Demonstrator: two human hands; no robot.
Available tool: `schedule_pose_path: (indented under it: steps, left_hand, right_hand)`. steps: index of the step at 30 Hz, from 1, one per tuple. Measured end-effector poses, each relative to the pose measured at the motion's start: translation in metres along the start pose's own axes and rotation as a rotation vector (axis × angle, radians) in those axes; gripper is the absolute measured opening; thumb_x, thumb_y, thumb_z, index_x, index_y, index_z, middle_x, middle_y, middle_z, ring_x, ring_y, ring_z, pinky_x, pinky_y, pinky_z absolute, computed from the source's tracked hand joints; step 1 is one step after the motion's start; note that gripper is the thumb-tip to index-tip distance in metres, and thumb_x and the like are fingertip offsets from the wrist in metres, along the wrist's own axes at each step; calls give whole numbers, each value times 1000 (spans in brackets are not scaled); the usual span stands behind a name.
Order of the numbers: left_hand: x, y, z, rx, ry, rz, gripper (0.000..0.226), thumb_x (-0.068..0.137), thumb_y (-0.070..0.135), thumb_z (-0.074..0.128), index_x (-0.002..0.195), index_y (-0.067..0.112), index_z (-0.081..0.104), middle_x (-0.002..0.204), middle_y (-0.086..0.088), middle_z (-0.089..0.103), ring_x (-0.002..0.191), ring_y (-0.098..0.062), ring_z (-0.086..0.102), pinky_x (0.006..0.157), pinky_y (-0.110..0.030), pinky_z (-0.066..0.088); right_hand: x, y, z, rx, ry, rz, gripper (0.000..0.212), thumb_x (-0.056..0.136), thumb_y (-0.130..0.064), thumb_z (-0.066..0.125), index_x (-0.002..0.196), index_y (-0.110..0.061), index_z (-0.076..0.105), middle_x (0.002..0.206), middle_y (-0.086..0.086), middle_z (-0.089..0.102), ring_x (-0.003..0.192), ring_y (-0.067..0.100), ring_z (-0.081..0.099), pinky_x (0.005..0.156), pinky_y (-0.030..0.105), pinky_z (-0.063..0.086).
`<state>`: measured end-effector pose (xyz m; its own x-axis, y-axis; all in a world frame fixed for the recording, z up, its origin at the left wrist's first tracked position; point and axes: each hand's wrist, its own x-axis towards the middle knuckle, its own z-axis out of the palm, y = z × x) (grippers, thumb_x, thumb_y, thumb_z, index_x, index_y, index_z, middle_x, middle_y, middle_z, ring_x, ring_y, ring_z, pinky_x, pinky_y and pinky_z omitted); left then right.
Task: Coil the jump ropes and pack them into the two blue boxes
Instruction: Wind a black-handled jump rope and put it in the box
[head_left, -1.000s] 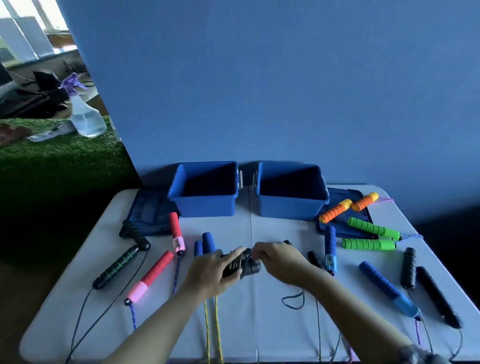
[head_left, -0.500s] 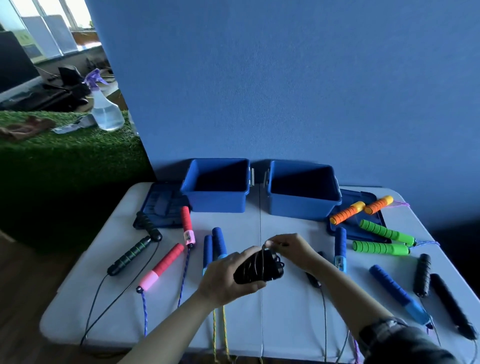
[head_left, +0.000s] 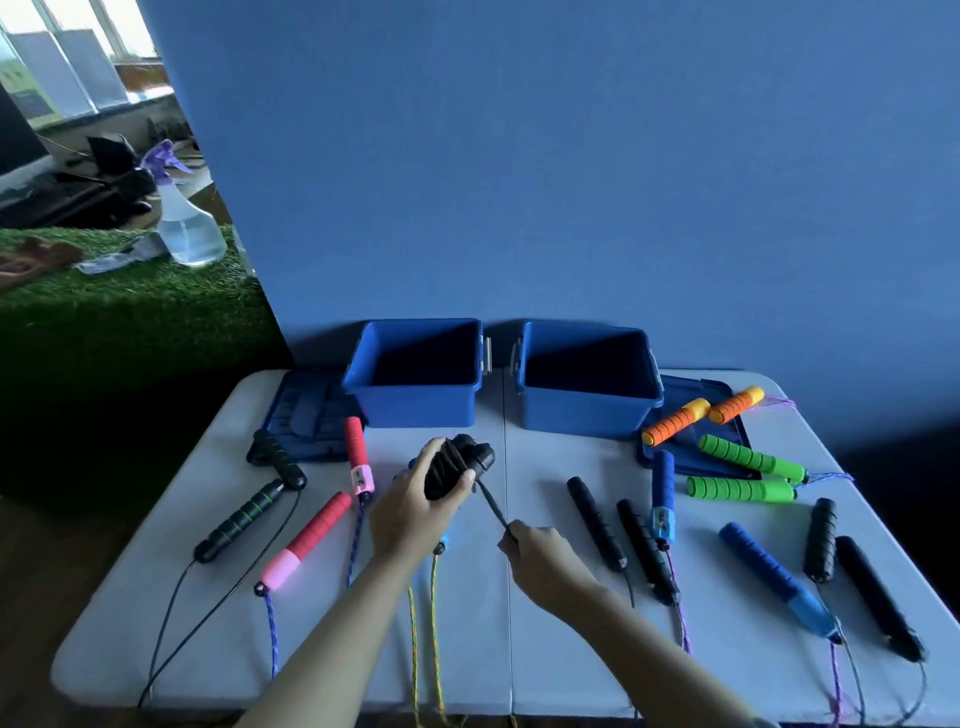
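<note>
The left hand (head_left: 415, 501) grips the black bundle (head_left: 457, 465) of handles and wound cord, raised above the counter (head_left: 545, 649) in front of the left box (head_left: 415, 371). The right hand (head_left: 540, 558), half a second ago up beside the bundle, now sits lower and nearer the body, pinching the cord (head_left: 493, 506) drawn taut. That looks like cinching the last wrap. Both boxes seem empty, the right box (head_left: 587, 384) included.

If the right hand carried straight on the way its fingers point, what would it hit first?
Probably the black coiled jump rope bundle held in the left hand; the right hand points along its taut cord, though depth is unclear.
</note>
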<state>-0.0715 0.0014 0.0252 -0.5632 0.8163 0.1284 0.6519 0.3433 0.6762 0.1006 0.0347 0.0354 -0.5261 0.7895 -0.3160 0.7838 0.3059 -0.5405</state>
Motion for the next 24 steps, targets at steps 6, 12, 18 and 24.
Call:
schedule_pose_path:
  steps: [6, 12, 18, 24]
  left_hand:
    - [5, -5, 3, 190, -27, -20, 50, 82, 67, 51, 128, 49, 41, 105, 6, 62, 97, -21, 62, 73, -28, 47]
    - [-10, -11, 4, 348, -118, 206, 51, 81, 64, 46, 129, 48, 38, 91, 3, 58, 93, -20, 59, 68, -28, 45]
    - [-30, -16, 14, 367, -198, 506, 61, 71, 63, 53, 128, 44, 42, 75, 6, 58, 70, -19, 64, 66, -37, 46]
    - [-51, -3, 3, 260, -235, 602, 64, 75, 58, 56, 133, 38, 37, 87, 9, 61, 78, -16, 61, 77, -36, 45]
  right_hand:
    - [-24, -12, -10, -302, -60, -139, 18, 99, -25, 36, 100, -10, 46, 108, 16, 61, 92, 38, 58, 65, 32, 34]
    - [-7, -7, -48, -234, 1, -276, 27, 90, -35, 50, 79, -12, 59, 89, 2, 57, 80, 21, 58, 80, 36, 44]
    - [10, -21, -86, -15, -68, -281, 6, 77, -19, 69, 80, -17, 73, 54, -17, 62, 52, -4, 57, 66, 19, 50]
    - [27, -7, -92, 559, -182, -45, 25, 65, 6, 80, 85, 10, 64, 69, 18, 67, 56, 21, 66, 63, 28, 59]
